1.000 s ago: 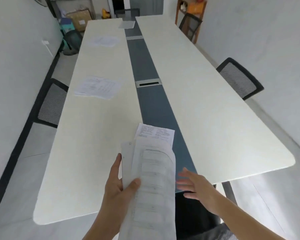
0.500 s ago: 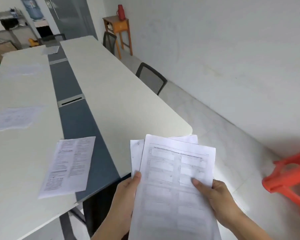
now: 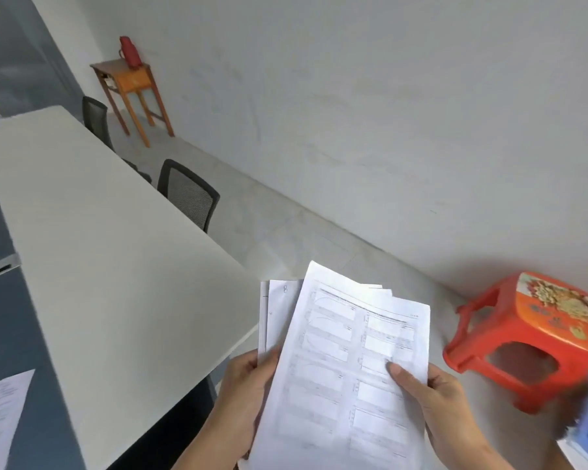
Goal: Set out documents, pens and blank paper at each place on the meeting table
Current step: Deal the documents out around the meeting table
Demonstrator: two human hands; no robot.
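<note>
Holding the papers (image 3: pixel 346 361) tight in both the left hand (image 3: pixel 248 385) and right hand (image 3: pixel 434 398), fanned out just past the table (image 3: pixel 116 266) corner, probably to pick the next sheet.

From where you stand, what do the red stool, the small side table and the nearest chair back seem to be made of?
Red stool: probably moulded plastic, glossy, with a printed picture on its seat. Small side table: looks like wood, in an orange-brown finish with square legs. Nearest chair back: dark mesh in a black frame; whether the frame is plastic or metal I cannot tell.
</note>
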